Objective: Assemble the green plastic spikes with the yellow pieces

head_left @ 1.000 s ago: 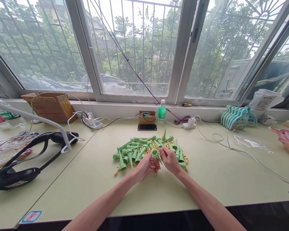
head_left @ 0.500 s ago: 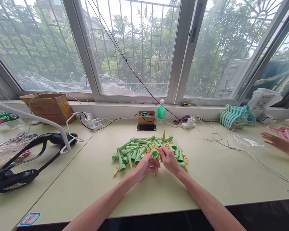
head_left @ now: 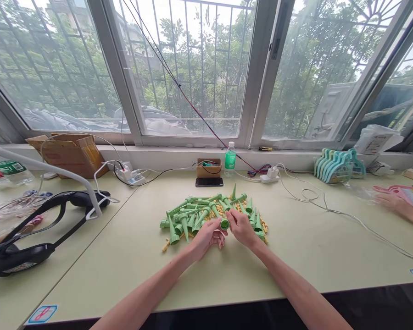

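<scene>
Between my two hands is a green plastic plant-watering spike (head_left: 224,223), its round open end turned toward me. My left hand (head_left: 209,238) is closed around its left side, fingers curled underneath. My right hand (head_left: 240,227) pinches at its right side; whether a small part sits in those fingertips is hidden. Just behind the hands spreads a pile of green cone-shaped spikes (head_left: 183,222), most lying down and a few standing point up. Small yellow plastic pieces (head_left: 165,245) lie under and around that pile.
A phone (head_left: 209,182), a small cardboard box (head_left: 208,170) and a bottle (head_left: 230,158) stand behind the pile. Left lies a black headset strap (head_left: 55,220). White cables (head_left: 326,208) cross the right side. Another person's hand (head_left: 394,202) touches a pink item (head_left: 395,189) at far right.
The spike in my hands has tilted and shifted slightly right and down. At far right, the other person's hand has lowered and moved onto a plastic bag by the pink item.
</scene>
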The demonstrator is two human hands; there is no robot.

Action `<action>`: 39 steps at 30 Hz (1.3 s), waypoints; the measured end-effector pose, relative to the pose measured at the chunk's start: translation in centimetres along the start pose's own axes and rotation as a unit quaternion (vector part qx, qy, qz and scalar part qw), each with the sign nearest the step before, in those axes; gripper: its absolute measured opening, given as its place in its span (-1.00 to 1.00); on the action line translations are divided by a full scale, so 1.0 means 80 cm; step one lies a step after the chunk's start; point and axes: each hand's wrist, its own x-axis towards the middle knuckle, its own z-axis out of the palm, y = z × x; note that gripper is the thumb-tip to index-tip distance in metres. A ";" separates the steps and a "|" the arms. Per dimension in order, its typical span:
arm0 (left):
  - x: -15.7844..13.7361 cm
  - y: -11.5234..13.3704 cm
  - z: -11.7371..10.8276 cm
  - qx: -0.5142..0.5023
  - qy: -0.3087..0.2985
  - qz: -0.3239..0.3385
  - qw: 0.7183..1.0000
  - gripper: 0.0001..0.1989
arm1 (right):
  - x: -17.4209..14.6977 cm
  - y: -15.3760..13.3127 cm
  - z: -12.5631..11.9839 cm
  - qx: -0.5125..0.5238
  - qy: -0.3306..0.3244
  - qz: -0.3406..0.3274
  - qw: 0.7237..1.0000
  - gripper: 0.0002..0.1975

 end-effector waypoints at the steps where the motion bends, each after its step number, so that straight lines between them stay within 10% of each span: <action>1: 0.000 0.000 0.000 0.003 0.000 0.002 1.000 -0.56 | 0.000 0.000 0.000 -0.004 0.001 0.000 1.000 -0.61; 39: -0.006 -0.001 -0.002 0.145 0.028 0.059 0.987 -0.60 | 0.001 0.008 0.001 -0.027 -0.006 -0.007 1.000 -0.61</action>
